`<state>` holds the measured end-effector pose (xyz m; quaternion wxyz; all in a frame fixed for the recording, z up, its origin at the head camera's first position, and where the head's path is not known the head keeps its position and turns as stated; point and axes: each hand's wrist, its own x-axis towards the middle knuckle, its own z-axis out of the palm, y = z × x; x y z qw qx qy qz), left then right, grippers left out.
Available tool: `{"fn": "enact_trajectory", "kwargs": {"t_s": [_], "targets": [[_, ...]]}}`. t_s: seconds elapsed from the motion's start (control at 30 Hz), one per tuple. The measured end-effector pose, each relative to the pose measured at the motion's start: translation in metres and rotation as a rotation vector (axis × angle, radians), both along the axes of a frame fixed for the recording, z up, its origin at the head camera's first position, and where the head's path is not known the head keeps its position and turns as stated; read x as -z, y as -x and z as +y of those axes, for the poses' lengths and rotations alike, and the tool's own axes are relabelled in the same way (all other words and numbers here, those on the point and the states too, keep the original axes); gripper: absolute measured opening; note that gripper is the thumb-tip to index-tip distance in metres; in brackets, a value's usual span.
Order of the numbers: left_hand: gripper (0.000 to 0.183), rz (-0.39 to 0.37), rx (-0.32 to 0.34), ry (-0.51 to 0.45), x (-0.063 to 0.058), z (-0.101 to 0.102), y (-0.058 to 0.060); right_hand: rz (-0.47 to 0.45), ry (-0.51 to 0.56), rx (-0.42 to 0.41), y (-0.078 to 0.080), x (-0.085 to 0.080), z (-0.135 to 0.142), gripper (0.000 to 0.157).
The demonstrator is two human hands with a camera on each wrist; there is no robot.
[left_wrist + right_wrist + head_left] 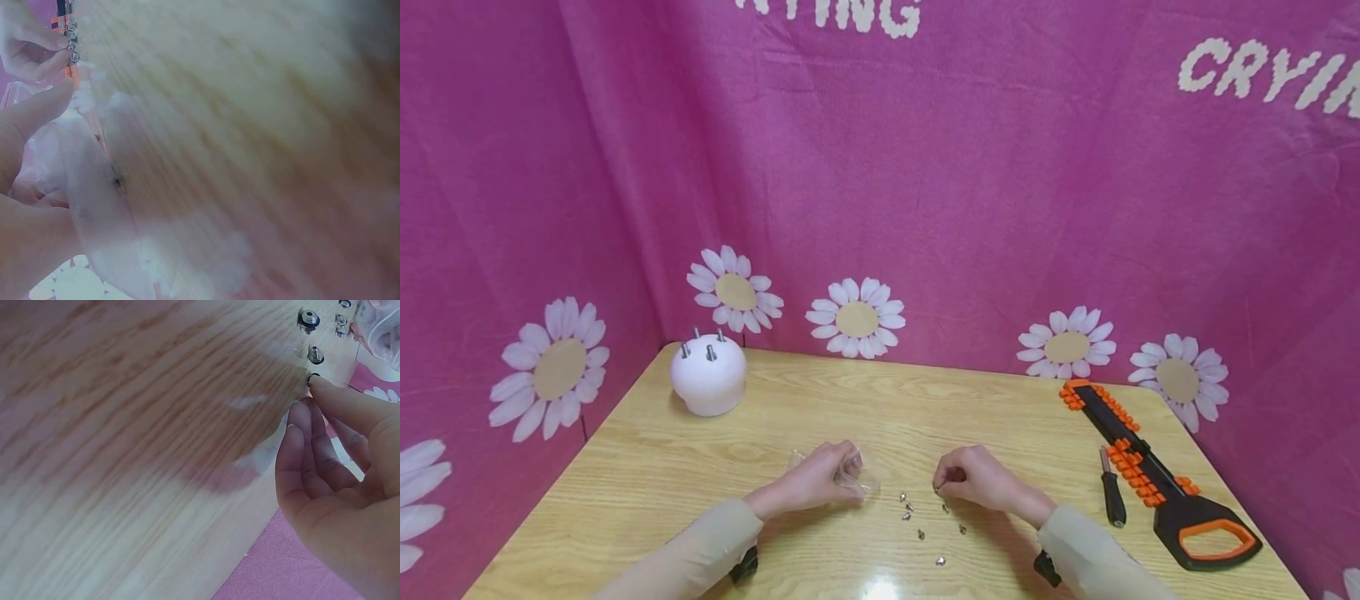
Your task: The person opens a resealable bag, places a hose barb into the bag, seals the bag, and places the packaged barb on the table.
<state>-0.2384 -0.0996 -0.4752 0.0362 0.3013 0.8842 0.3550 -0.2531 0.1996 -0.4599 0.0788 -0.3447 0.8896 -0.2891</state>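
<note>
In the head view my left hand (818, 478) grips a crumpled clear plastic bag (868, 477) close over the table. The left wrist view shows the bag's film (94, 187) between the thumb and curled fingers. My right hand (981, 478) pinches a small metal screw (314, 379) between thumb and fingertips, right at the tabletop; most of it is hidden by the fingers. Several more short, shiny screws (921, 534) lie scattered on the wood between the two hands and toward the front edge.
A white rounded object (709, 379) with metal bolts sticking up stands at the back left. On the right lie a black-handled screwdriver (1113, 497) and a long black tool with orange clips (1213, 521). A pink flowered curtain (925, 208) encloses the wooden table (820, 383).
</note>
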Motion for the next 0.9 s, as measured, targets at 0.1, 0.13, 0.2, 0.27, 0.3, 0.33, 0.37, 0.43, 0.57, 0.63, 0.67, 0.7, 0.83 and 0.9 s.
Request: {"fn": "enact_trajectory", "kwargs": {"t_s": [0.1, 0.13, 0.2, 0.27, 0.3, 0.33, 0.37, 0.43, 0.57, 0.63, 0.67, 0.7, 0.83, 0.9], "targets": [[0.036, -0.009, -0.006, 0.005, 0.0002, 0.0005, -0.0003, -0.008, -0.003, 0.002, 0.0002, -0.0001, -0.0002, 0.004], [0.036, -0.01, -0.006, 0.005, 0.0, 0.0005, -0.0006, -0.01, -0.004, 0.003, 0.0003, -0.0001, -0.0003, 0.003], [0.036, -0.008, -0.004, 0.005, 0.0, 0.0002, -0.0005, -0.005, -0.009, 0.003, 0.0001, -0.0001, -0.0006, 0.003], [0.036, -0.001, 0.0, 0.005, -0.0009, -0.0003, -0.0008, 0.009, -0.014, -0.004, -0.0001, 0.0, -0.001, 0.003], [0.036, 0.002, 0.001, 0.005, -0.0011, -0.0006, -0.0009, 0.015, -0.016, -0.005, -0.0004, -0.0001, -0.0013, 0.004], [0.036, 0.004, 0.002, 0.006, -0.0015, -0.0008, -0.0011, 0.021, -0.019, -0.006, -0.0005, 0.0001, -0.0015, 0.003], [0.036, 0.005, 0.002, 0.006, -0.0019, -0.0009, -0.0014, 0.028, -0.023, -0.007, -0.0008, 0.0, -0.0017, 0.004], [0.036, 0.004, 0.0, 0.006, -0.0027, -0.0008, -0.0021, 0.046, -0.029, -0.014, -0.0013, -0.0001, -0.002, 0.005], [0.036, 0.0, -0.005, 0.006, -0.0037, -0.0004, -0.0031, 0.061, -0.032, -0.026, -0.002, -0.001, -0.0018, 0.006], [0.036, 0.001, -0.004, 0.006, -0.0039, -0.0006, -0.0033, 0.051, -0.029, -0.021, -0.0019, -0.0016, -0.0013, 0.005], [0.036, 0.004, -0.004, 0.006, -0.0042, -0.0007, -0.0035, 0.038, -0.026, -0.014, -0.0017, -0.0015, -0.001, 0.005], [0.036, 0.001, -0.004, 0.006, -0.0041, -0.0006, -0.0034, 0.027, -0.021, -0.006, -0.0015, -0.0017, -0.0009, 0.006], [0.036, -0.005, -0.007, 0.004, -0.0038, -0.0001, -0.0031, 0.009, 0.01, 0.017, 0.0005, -0.002, -0.001, 0.007], [0.036, -0.01, -0.007, 0.002, -0.0036, 0.0006, -0.0031, 0.023, 0.028, 0.016, 0.0019, -0.0025, -0.0023, 0.008]]}}
